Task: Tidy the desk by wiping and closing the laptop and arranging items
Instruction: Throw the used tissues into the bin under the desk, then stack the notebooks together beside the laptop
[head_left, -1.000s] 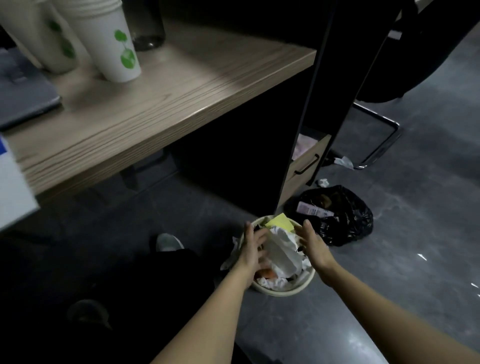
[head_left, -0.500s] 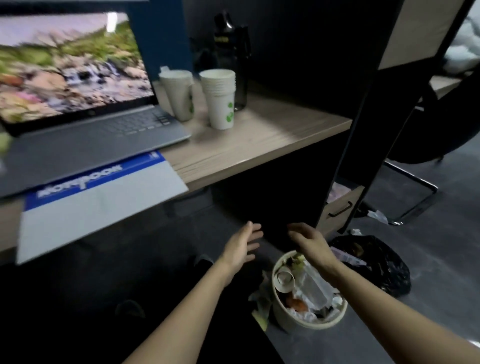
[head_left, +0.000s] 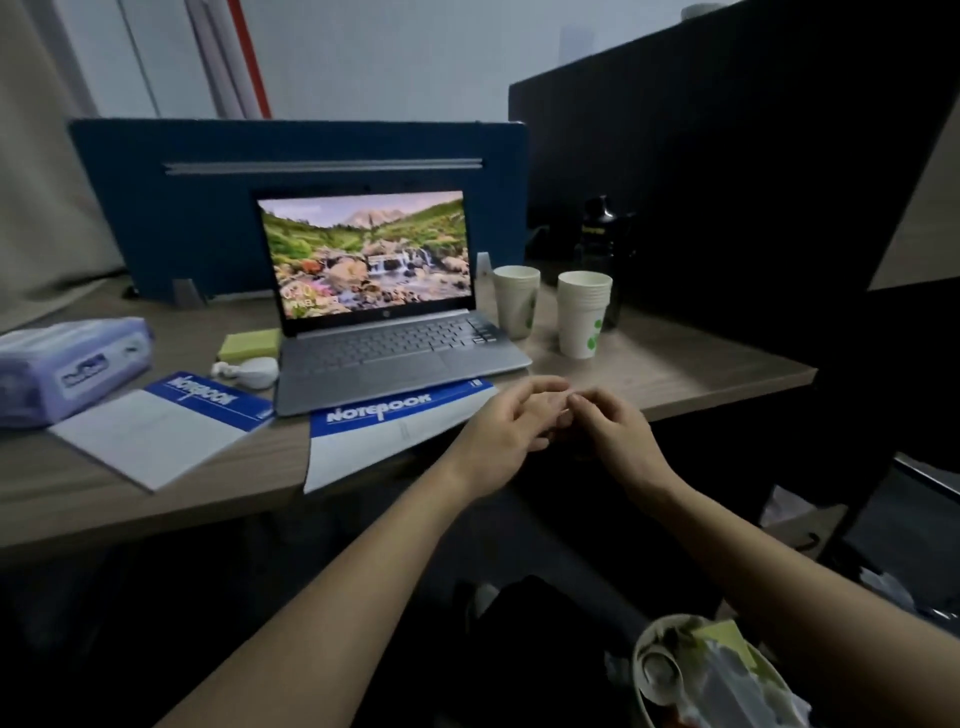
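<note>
Both hands, left hand (head_left: 506, 434) and right hand (head_left: 615, 436), have come up from the bin (head_left: 675, 670), fingers loose and empty, toward the still-open laptop (head_left: 384, 322).

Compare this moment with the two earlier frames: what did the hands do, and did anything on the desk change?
Both hands rose from the waste bin on the floor to the desk's front edge. The left hand and right hand now meet at the fingertips, seemingly empty. The view swung up with them. The laptop stayed open and lit, and the paper cups stand as before.
</note>
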